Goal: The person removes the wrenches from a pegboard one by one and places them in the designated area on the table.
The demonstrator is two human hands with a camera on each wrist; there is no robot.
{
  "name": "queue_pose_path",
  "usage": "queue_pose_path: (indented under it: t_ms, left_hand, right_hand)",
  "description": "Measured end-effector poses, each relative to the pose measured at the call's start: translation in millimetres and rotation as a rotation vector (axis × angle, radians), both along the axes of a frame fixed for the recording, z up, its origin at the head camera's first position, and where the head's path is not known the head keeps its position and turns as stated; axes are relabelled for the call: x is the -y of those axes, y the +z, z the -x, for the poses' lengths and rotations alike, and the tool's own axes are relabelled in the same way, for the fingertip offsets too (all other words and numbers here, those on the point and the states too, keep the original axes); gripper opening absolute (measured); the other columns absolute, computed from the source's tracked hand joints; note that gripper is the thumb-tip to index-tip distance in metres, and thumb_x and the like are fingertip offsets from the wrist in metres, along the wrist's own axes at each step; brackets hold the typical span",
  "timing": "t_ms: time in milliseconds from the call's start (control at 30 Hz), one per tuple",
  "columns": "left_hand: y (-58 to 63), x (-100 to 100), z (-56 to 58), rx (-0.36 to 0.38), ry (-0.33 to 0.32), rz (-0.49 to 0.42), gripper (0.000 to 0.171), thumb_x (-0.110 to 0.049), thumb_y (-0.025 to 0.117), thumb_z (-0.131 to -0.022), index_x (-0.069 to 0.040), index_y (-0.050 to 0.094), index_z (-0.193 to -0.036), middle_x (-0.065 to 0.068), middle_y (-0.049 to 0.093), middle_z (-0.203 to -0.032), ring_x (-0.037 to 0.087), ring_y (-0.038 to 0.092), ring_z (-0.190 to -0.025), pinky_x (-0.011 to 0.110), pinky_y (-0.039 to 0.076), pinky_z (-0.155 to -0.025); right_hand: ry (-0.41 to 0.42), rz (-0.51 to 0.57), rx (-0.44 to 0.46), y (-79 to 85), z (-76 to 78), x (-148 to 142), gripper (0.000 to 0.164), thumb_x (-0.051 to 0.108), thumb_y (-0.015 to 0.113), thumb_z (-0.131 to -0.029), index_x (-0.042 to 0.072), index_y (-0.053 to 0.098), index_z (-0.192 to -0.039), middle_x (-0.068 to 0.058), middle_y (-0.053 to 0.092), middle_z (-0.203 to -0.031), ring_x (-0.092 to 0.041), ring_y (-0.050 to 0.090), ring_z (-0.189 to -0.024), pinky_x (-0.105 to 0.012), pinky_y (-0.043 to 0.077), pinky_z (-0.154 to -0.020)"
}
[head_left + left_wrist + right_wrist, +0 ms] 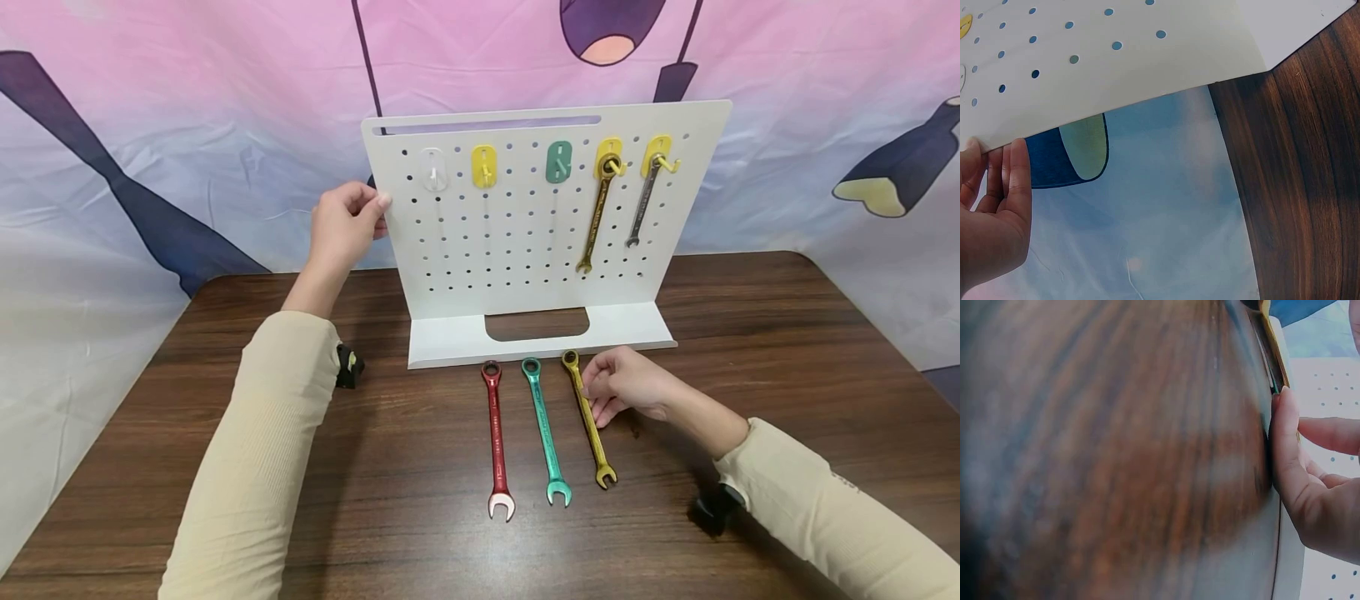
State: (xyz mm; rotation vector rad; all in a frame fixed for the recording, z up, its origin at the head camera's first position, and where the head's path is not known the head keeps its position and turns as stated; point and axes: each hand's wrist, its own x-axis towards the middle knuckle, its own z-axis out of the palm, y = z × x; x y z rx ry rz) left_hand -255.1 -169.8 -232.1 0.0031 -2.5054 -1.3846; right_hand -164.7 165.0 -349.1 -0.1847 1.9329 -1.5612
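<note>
My left hand [345,223] pinches the left edge of a white pegboard [465,250], thumb in front and fingers behind, as the left wrist view also shows. On the table before the board, my right hand [632,385] pinches the shaft of a gold combination wrench [587,410] from its right side. Beside that wrench lie a green wrench [543,425] and, farther left, a red wrench [496,433], both with their open ends toward me. In the right wrist view, the gold wrench [1272,344] shows only partly at the fingertips.
From two yellow hooks at the board's right hang a bronze-coloured wrench [596,215] and a smaller dark grey wrench [645,200]. A white hook [433,170], a yellow hook [484,167] and a green hook [558,162] hold nothing. The wooden table [420,517] meets a patterned cloth [225,167] behind.
</note>
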Motion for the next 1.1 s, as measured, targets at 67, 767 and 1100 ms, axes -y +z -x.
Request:
queue_pose_path:
  t_ms: [67, 767, 1100]
  left_hand:
    - [-0.3, 0.0, 0.5, 0.002, -0.002, -0.001, 0.028, -0.027, 0.052, -0.093, 0.0, 0.059, -0.097, 0.007, 0.057, -0.084, 0.015, 0.062, -0.077, 0.025, 0.055, -0.076]
    - [0.4, -0.3, -1.0, -0.001, 0.0, 0.0, 0.029, -0.028, 0.052, -0.093, 0.0, 0.059, -0.098, 0.007, 0.057, -0.085, 0.014, 0.061, -0.077, 0.025, 0.055, -0.077]
    - [0.5, -1.1, -0.8, 0.008, 0.004, -0.009, 0.029, -0.028, 0.052, -0.093, -0.001, 0.059, -0.098, 0.006, 0.056, -0.084, 0.015, 0.061, -0.078, 0.024, 0.055, -0.077]
  right_hand:
    - [-0.005, -0.003, 0.001, -0.4, 0.1, 0.1, 0.008, -0.01, 0.049, -0.084, -0.014, 0.048, -0.091, -0.012, 0.055, -0.066, -0.016, 0.058, -0.054, -0.032, 0.058, -0.055]
    - [-0.035, -0.076, -0.035, 1.1, -1.9, 4.6, 0.008, -0.01, 0.05, -0.083, -0.013, 0.05, -0.09, -0.012, 0.054, -0.065, -0.015, 0.058, -0.051, -0.029, 0.057, -0.05]
    - [-0.058, -0.12, -0.046, 3.0, -3.1, 4.5, 0.009, -0.009, 0.052, -0.082, -0.013, 0.05, -0.09, -0.011, 0.053, -0.064, -0.014, 0.056, -0.048, -0.027, 0.056, -0.046]
